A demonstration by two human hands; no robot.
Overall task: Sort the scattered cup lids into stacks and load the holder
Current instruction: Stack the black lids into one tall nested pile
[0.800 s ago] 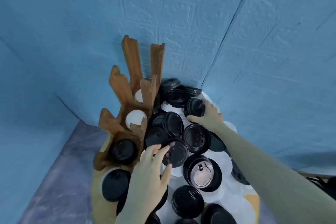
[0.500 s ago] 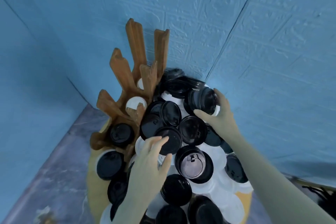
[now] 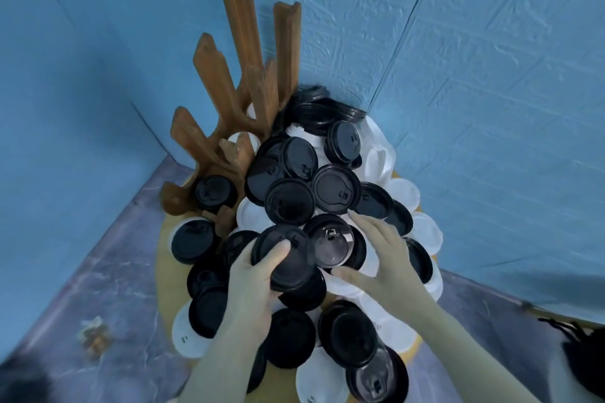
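**Sorting barely begun, holder mostly unloaded**

Lids [image 3: 337, 193] lie heaped, black and white mixed, beside the wooden holder [image 3: 229, 127] in the corner of the table [image 3: 108, 271]. I see one black lid [image 3: 214, 192] in a near slot of the holder and white ones deeper in; I judge most slots need filling. My left hand [image 3: 252, 291] has its grip closed round a black lid or short stack [image 3: 288, 258] just in front of the holder. My right hand [image 3: 379, 258] is spread open over the heap, holding nothing I can see.
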